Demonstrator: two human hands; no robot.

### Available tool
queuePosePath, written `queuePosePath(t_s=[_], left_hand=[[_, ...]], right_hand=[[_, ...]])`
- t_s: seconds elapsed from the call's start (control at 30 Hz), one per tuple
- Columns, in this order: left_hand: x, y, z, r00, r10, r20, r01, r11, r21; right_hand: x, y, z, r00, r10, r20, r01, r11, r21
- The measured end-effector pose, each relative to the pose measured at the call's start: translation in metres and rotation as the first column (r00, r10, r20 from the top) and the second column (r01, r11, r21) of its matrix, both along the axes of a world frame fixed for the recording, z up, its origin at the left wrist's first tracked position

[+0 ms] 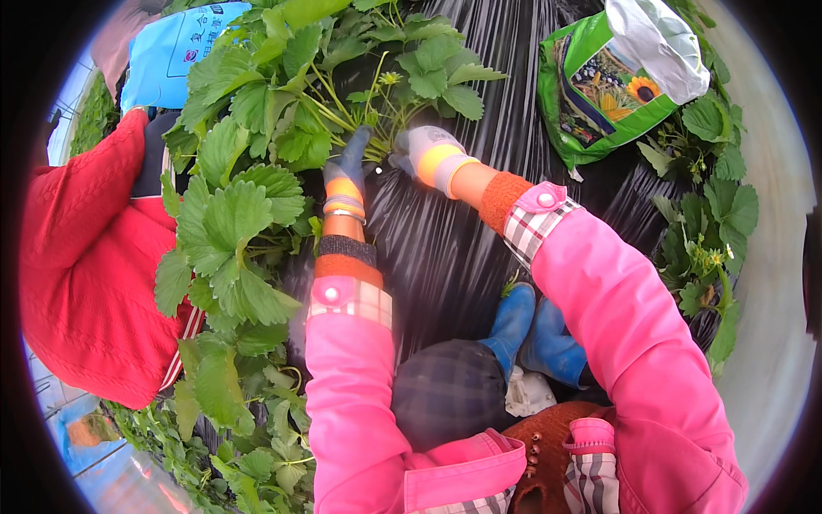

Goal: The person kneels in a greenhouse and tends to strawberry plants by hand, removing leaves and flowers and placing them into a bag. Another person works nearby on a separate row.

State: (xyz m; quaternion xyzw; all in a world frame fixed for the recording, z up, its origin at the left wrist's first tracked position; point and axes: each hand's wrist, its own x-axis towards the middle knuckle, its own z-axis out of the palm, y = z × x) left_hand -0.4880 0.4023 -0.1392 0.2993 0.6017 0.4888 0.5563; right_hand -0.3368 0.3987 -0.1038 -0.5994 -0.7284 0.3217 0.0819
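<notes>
Both of my hands, in grey gloves with yellow-orange bands, reach into the base of a strawberry plant (431, 63). My left hand (350, 157) is at the stems on the left of its crown, pointing upward. Just to the right, my right hand (427, 151) is at the low stems, its fingertips partly hidden by the palm. Whether either hand grips a stem cannot be told. Black plastic film (443, 257) covers the ground under my arms. A small white spot lies on the film between the hands.
Strawberry leaves (234, 218) crowd the left side, beside a person in a red sweater (96, 257). Above that person is a blue printed bag (173, 58). A green and white bag (610, 96) stands at upper right, near more strawberry plants (706, 250). My blue boots (514, 321) are below.
</notes>
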Motion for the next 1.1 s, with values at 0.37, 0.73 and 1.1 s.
queuePosePath(t_s=[0.37, 0.73, 1.1], left_hand=[[-0.001, -0.003, -0.001, 0.999, -0.037, 0.011, 0.037, 0.999, 0.006], [-0.001, -0.002, 0.001, 0.999, -0.05, -0.004, 0.05, 0.999, 0.007], [-0.009, 0.004, -0.015, 0.994, -0.078, 0.075, 0.074, 0.996, 0.054]], right_hand=[[0.034, -0.028, -0.021, 0.958, 0.076, -0.277, -0.036, 0.988, 0.148], [0.021, 0.0, 0.008, 0.992, 0.128, 0.022, -0.13, 0.97, 0.207], [0.019, -0.004, 0.025, 0.868, 0.229, 0.441, -0.225, 0.972, -0.063]])
